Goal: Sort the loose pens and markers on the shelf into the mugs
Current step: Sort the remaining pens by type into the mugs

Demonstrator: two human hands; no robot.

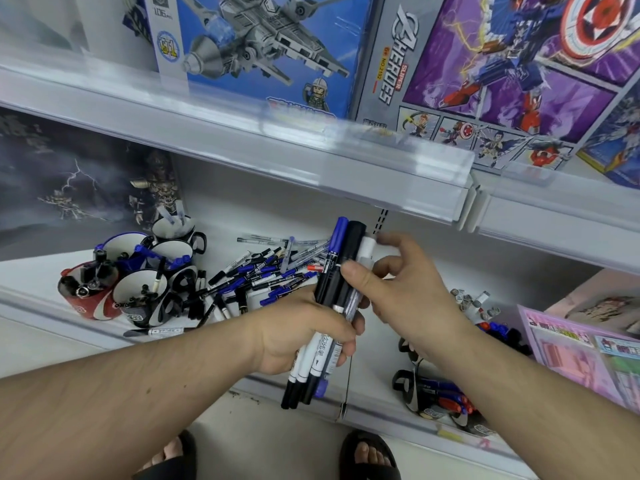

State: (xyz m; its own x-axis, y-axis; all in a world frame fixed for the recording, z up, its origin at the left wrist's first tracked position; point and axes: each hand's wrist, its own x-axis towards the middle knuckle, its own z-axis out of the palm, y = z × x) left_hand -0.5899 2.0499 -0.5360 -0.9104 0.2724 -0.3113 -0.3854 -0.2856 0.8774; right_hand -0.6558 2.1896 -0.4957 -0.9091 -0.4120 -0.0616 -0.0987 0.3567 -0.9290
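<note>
Bundle of markers [332, 306], centre of frame: blue, black and white barrels, upright and slightly tilted, caps toward the upper shelf. Left hand [304, 334] grips the bundle round its middle, fingers curled about the barrels; the lower ends stick out below the fist, the capped tops well above it. Right hand [398, 289] is at the bundle's upper part: thumb pressed on the barrels, index finger behind a white marker cap [367, 249], other fingers spread and loosely bent. It pinches the top of the bundle.

Loose pile of pens and markers [263, 271] lies on the white shelf [374, 358] just left of the hands, behind the left wrist.

Cluster of mugs [138, 278] at centre left, dark and red-and-white, several already holding markers. More mugs [436, 400] at lower right under the right forearm, with blue and red markers inside.

Toy building-block boxes [485, 81] stand on the shelf above. A pink box [588, 358] sits at the right edge. Sandalled feet [367, 455] show at bottom.
</note>
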